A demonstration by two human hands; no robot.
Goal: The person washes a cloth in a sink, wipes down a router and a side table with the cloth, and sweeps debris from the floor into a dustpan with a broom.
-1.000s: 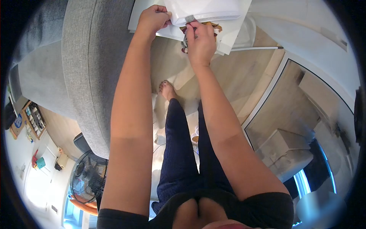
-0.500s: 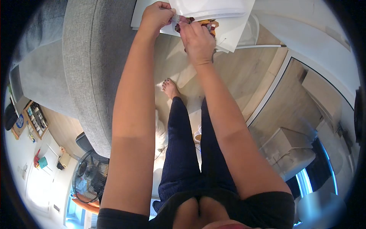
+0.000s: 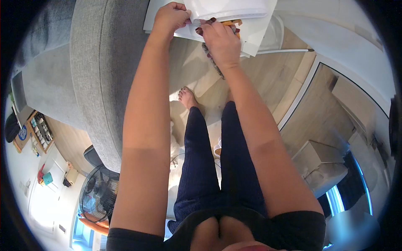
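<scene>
A multicoloured fabric item (image 3: 231, 24), with orange, dark red and grey parts, is bunched under my right hand (image 3: 222, 41), whose fingers are closed on it. One grey, patterned strip of it hangs down past the white table's edge beside my wrist. My left hand (image 3: 173, 19) is pinched at the lower left corner of a white, glossy object (image 3: 228, 9); what its fingertips hold is too small to make out. The white object lies on the white table (image 3: 252, 39), cut off by the top of the view.
A grey sofa (image 3: 98, 83) stands at the left, close to my left arm. A white rod (image 3: 284, 51) reaches right from the table. My bare foot (image 3: 186, 97) is on the wooden floor. Bowls (image 3: 217, 150) lie between my legs, and a black fan (image 3: 99, 193) stands lower left.
My right hand has shifted slightly right and down, and a patterned strip now hangs below it. Half a second ago a grey piece showed between my hands; it is now mostly hidden.
</scene>
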